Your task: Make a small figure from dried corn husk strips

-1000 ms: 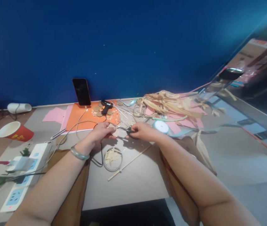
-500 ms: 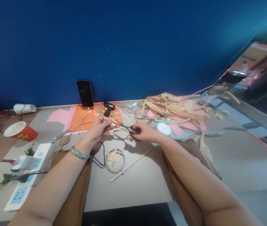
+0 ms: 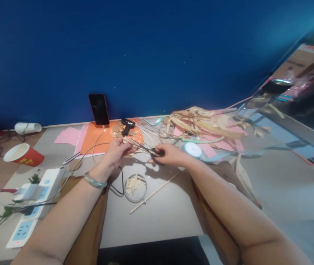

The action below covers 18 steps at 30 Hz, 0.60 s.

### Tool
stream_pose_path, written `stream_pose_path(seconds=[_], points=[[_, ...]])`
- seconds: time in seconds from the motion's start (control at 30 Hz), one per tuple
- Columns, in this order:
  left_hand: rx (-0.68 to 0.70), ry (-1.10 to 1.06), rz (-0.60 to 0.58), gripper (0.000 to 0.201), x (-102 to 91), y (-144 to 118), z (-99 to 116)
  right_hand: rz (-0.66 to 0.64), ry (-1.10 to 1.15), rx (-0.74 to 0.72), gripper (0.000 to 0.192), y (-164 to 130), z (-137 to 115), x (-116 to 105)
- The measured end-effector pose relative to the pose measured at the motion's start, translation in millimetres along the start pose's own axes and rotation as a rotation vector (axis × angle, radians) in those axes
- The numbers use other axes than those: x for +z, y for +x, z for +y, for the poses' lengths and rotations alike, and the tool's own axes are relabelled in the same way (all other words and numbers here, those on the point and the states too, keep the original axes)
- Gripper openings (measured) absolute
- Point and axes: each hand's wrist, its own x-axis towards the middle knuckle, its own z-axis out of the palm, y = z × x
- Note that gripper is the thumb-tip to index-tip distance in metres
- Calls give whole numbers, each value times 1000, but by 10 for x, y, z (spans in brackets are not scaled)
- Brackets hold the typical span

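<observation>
My left hand [image 3: 117, 151], with a bangle on its wrist, pinches a small pale strip of dried husk [image 3: 128, 140]. My right hand [image 3: 169, 154] has its fingers in the handles of black scissors [image 3: 148, 149]. The scissor blades point left, right at the strip and the left fingertips; whether they touch the strip I cannot make out. Below the hands, a ring [image 3: 135, 200] lies on the table with pale husk scraps [image 3: 135, 184] inside it. Beside it rests a thin wooden stick [image 3: 155, 193].
A black glue gun [image 3: 128, 125] lies behind my hands on orange paper [image 3: 90, 141]. A phone [image 3: 98, 109] leans on the blue wall. Dried husks [image 3: 201, 123] and a ribbon spool [image 3: 192, 149] lie to the right. A paper cup [image 3: 30, 156] and a power strip [image 3: 24, 228] stand left.
The scissors and both hands have shifted only slightly, staying at the same spot with the strip still held. The view has moved a little.
</observation>
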Motion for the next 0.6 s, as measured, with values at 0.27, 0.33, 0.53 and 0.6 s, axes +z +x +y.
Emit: stream_pose_path(seconds=[0.27, 0.33, 0.53, 0.6], points=[[-32, 0, -22, 22, 41, -40, 48, 10, -8, -6, 48, 5, -5, 6], [-36, -6, -19, 23, 49, -46, 50, 5, -4, -3, 47, -2, -12, 5], [-44, -10, -19, 23, 50, -43, 54, -9, 23, 12, 45, -8, 1, 6], [-46, -18, -16, 23, 46, -43, 59, -13, 36, 23, 44, 1, 20, 9]])
